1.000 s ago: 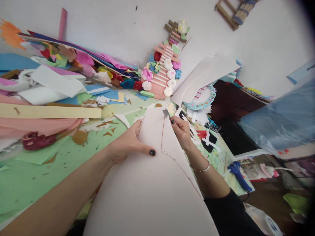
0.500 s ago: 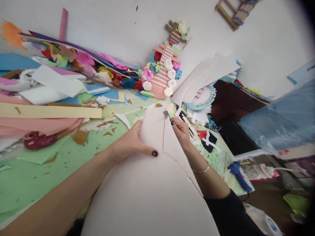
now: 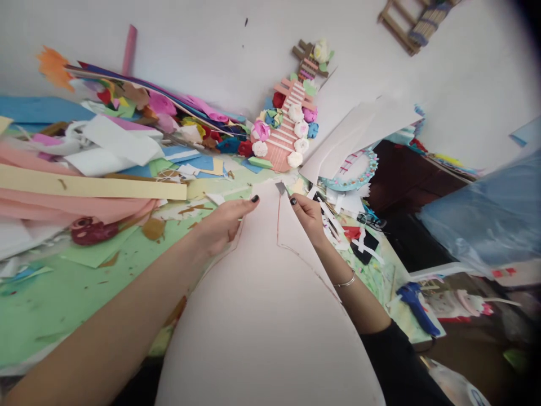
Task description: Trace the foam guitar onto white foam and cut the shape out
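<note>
A large white board, perhaps foam or card, stretches away from my body and narrows at its far end. A brownish line with a bend runs down its right side. My left hand grips the narrow part by its left edge, thumb on top and fingers curled at the side. Pinched in my right hand is a small grey blade, which lies over the far end of the line. The tip of the blade against the board is too small to make out.
A pink guitar-shaped craft with paper flowers leans on the wall. Paper scraps and a yellow strip cover the left of the green table. A blue glue gun lies at right, near a blue wreath.
My left hand has shifted back to the board's left edge, its thumb now farther up. The blade has moved slightly toward the far end. The view has swung a little left.
</note>
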The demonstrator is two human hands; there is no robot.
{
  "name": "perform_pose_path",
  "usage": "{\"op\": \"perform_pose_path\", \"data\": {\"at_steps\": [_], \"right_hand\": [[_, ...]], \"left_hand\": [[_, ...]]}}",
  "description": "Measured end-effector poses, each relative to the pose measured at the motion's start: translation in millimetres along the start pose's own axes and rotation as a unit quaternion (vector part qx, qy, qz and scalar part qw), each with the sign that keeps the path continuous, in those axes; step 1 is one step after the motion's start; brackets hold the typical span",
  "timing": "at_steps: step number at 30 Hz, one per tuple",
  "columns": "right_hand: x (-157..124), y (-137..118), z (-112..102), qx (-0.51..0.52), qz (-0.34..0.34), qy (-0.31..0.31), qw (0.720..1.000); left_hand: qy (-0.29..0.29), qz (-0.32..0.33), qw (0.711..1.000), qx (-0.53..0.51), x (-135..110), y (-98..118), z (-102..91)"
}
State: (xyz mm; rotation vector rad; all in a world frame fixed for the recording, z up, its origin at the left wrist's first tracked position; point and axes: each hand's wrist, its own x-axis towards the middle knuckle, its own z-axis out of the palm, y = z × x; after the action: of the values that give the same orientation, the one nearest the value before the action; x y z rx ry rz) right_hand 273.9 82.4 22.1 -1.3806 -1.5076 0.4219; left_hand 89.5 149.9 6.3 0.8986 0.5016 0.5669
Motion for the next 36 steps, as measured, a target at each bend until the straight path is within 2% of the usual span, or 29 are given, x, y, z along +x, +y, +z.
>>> {"op": "perform_pose_path", "data": {"at_steps": [4, 11, 15, 19, 31, 36], "right_hand": [[1.6, -2.7, 6.1, 0.012, -0.002, 0.003, 1.000], [-5.5, -6.2, 8.2, 0.040, -0.014, 0.052, 0.998], [-3.3, -8.0, 10.3, 0.061, -0.012, 0.064, 0.996], [-1.0, -9.2, 11.9, 0.092, -0.003, 0.044, 0.995], [-14.1, -4.8, 12.0, 0.156, 0.054, 0.007, 0.986], [-15.6, -4.4, 12.3, 0.162, 0.058, 0.005, 0.985]], "left_hand": [[0.031, -0.032, 0.998, -0.053, 15.3, 5.9, 12.5], [0.044, 0.009, 0.998, -0.036, 17.6, -0.5, 29.8], [0.041, 0.007, 0.999, -0.030, 16.5, -4.7, 29.1], [0.022, 0.019, 0.999, -0.037, 16.2, -7.2, 26.5], [0.035, 0.015, 0.998, -0.043, 14.5, -15.9, 25.1], [0.033, 0.013, 0.998, -0.049, 12.9, -15.8, 26.6]]}}
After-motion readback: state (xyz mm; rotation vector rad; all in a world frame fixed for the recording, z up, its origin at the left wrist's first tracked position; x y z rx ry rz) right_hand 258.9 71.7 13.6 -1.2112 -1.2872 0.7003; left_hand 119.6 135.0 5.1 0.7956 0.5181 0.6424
